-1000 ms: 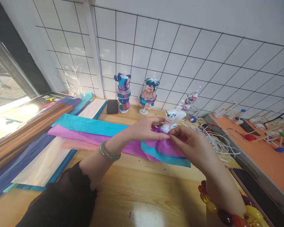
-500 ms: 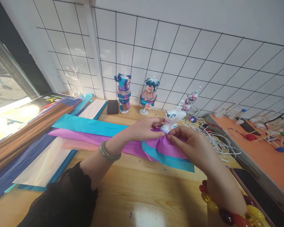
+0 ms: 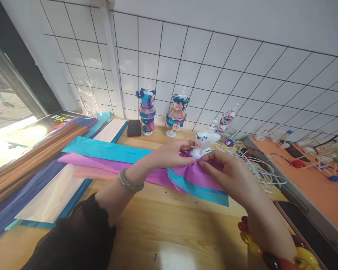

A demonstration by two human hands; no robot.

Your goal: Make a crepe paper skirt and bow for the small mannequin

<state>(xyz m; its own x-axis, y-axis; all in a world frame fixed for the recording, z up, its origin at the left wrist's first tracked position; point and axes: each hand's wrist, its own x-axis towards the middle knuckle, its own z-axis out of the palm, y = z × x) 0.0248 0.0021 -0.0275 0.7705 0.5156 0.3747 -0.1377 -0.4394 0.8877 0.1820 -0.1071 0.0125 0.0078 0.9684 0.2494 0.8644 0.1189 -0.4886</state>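
Note:
A small white mannequin figure point(image 3: 204, 141) stands on the wooden table point(image 3: 169, 232) with a purple and teal paper skirt point(image 3: 198, 180) gathered at its waist. My left hand point(image 3: 173, 153) pinches the gathered purple paper at the figure's left side. On the figure's right, my right hand point(image 3: 228, 172) pinches the same paper, fingertips almost meeting the left hand's. The skirt fans out toward me beneath both hands.
Long sheets of teal, purple, pink and white paper point(image 3: 101, 157) lie to the left. Two dressed mannequins point(image 3: 147, 108) point(image 3: 177, 112) and a dark phone point(image 3: 134, 127) stand by the tiled wall. White strips point(image 3: 259, 168) and an orange tray point(image 3: 307, 165) sit on the right.
The skirt's teal edge has shifted slightly as the fingers work the gathered paper. Both hands stay at the figure's waist.

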